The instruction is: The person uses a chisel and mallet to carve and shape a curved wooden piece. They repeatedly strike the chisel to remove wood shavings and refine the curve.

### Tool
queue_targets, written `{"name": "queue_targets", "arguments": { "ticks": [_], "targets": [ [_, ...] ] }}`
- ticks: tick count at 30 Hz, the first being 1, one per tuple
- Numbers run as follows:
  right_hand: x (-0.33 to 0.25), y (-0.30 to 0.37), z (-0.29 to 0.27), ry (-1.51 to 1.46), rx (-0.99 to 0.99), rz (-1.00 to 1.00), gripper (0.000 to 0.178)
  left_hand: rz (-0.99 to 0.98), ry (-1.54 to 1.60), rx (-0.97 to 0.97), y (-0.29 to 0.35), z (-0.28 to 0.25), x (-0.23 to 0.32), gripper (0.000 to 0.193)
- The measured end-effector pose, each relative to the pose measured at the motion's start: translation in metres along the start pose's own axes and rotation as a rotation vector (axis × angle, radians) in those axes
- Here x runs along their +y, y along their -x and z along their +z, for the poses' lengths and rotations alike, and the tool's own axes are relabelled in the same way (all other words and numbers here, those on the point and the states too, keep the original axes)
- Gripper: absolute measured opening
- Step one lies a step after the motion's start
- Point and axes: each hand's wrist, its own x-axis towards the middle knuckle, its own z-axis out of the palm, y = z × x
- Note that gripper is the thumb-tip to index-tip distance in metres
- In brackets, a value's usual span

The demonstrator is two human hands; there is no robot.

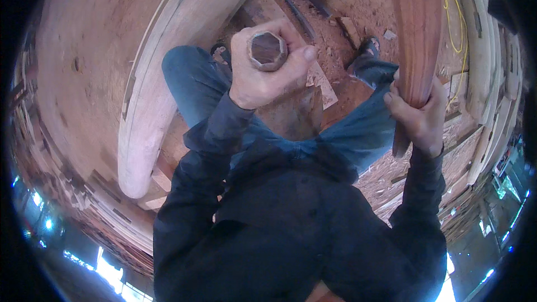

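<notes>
My left hand is closed around an eight-sided wooden piece, whose dark brown end with a paler rim faces up at me. Its length below the fist is hidden, so I cannot tell what kind of thing it is. To the right, my right hand grips the near end of a long reddish-brown wooden plank. The thumb lies on its left side and the fingers wrap the right side. The plank runs away from me past the upper edge of the view. Below the palm, a narrow dark strip sticks out.
A large pale curved timber slants along my left. Wood shavings and offcuts cover the reddish floor between my feet. A yellow cord hangs at the far right beside stacked boards. Dark flat bars lie ahead.
</notes>
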Motion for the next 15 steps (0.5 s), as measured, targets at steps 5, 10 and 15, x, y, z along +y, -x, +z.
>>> {"name": "queue_targets", "arguments": {
  "ticks": [5, 10, 15],
  "targets": [
    [-0.033, -0.005, 0.005, 0.058, -0.015, -0.098, 0.058, 0.034, -0.040, 0.031, -0.002, 0.002, 0.003, 0.023],
    [-0.044, -0.009, 0.002, 0.121, -0.040, -0.218, 0.062, 0.016, 0.000, 0.095, 0.001, 0.005, 0.004, 0.019],
    [-0.055, -0.011, 0.002, 0.168, -0.027, -0.347, 0.062, -0.024, -0.007, 0.080, 0.022, -0.007, 0.010, 0.017]
  ]
}}
